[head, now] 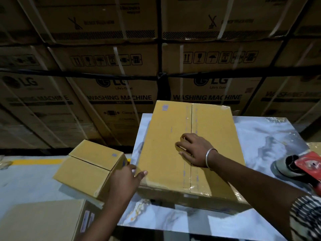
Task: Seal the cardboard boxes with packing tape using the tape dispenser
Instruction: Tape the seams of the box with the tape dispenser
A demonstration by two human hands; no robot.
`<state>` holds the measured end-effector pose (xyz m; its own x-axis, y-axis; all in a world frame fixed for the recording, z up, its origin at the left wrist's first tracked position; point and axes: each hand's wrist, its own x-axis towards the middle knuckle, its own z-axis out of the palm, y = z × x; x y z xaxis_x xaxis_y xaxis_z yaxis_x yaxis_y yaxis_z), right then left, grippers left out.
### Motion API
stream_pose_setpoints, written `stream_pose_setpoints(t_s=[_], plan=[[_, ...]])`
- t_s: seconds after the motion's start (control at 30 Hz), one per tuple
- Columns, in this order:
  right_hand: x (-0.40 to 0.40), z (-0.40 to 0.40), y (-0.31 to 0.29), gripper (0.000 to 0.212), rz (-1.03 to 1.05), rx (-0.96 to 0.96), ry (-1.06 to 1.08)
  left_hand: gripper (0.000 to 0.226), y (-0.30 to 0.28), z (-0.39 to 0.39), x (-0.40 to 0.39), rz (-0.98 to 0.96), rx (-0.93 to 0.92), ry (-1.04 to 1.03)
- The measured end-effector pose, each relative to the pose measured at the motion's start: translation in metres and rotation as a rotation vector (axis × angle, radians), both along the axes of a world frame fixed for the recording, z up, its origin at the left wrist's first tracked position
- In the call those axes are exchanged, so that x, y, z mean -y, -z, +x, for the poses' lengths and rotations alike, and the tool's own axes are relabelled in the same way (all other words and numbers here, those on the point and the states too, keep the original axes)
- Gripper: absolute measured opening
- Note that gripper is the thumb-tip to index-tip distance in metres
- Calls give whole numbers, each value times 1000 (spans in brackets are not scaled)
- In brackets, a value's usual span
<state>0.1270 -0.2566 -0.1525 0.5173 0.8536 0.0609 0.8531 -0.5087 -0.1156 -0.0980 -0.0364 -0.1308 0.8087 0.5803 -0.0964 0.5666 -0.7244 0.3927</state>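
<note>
A wall of big brown strapped washing-machine cartons (pixel 121 66) fills the background, and in front of it sits a glossy marble-patterned white-and-grey table (pixel 260 140). On that table lies the large flat yellow-brown cardboard box (pixel 165 145), clear tape already running down its centre seam. The right hand (pixel 192 151) is flat on that seam, fingers spread and pressing, gripping nothing. The left hand (pixel 127 178) is at the box's near-left corner, thumb on top of the edge; whether the fingers wrap the side, I cannot tell.

Off the table's left edge sits a smaller yellow-brown cardboard box (pixel 90 167), flaps closed with no tape visible on its seam, and a third plain cardboard box (pixel 43 221) is at the bottom left corner. At the far right rests the red-and-grey handheld tape dispenser (pixel 298 167), well apart from both hands.

Risks now — the big box overhangs the table's near edge, so a hard shove from the left hand could tip it off. Uneven pressing could leave the tape bubbled or lifting at the front lip. The dispenser sits near the table's right edge — an elbow could knock it.

The count: three small boxes, one dispenser, one table, two hands.
</note>
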Motion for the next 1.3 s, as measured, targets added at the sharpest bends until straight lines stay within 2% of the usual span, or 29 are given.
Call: stream_pose_setpoints(t_s=[0.1, 0.17, 0.23, 0.3, 0.37, 0.47, 0.57, 0.63, 0.7, 0.77, 0.87, 1.03, 1.13, 1.3], plan=[[10, -15, 4, 42, 37, -6, 49, 48, -2, -3, 12, -119, -44, -4], [18, -25, 6, 40, 85, -55, 116, 43, 0, 6, 18, -128, -56, 40], [27, -34, 4, 41, 118, -110, 199, 52, 0, 22, 22, -150, -73, 35], [38, -40, 0, 44, 119, -153, 297, 72, 0, 40, 26, -220, -51, -4], [55, -41, -3, 51, 82, -167, 431, 87, 1, 58, 28, -306, -10, -61], [86, -38, -10, 69, 13, -155, 714, 81, 7, 77, 27, -393, 56, -130], [116, -35, -13, 93, -1, -161, 992, 85, 12, 82, 27, -396, 54, -157], [130, -35, -11, 109, 42, -274, 1125, 88, 13, 82, 29, -378, 52, -157], [136, -34, -8, 102, 132, -443, 1195, 90, 14, 81, 30, -377, 68, -163], [136, -36, -9, 85, 191, -536, 1228, 89, 17, 80, 29, -387, 82, -177], [133, -38, -13, 76, 213, -517, 1227, 88, 18, 79, 30, -370, 89, -187], [139, -36, -28, 73, 213, -489, 1205, 77, 7, 80, 38, -299, 121, -184], [149, -29, -47, 70, 228, -490, 1177, 81, -7, 85, 43, -259, 121, -177], [181, -3, -98, 61, 315, -504, 1092, 61, -62, 107, 69, -243, 172, -170]])
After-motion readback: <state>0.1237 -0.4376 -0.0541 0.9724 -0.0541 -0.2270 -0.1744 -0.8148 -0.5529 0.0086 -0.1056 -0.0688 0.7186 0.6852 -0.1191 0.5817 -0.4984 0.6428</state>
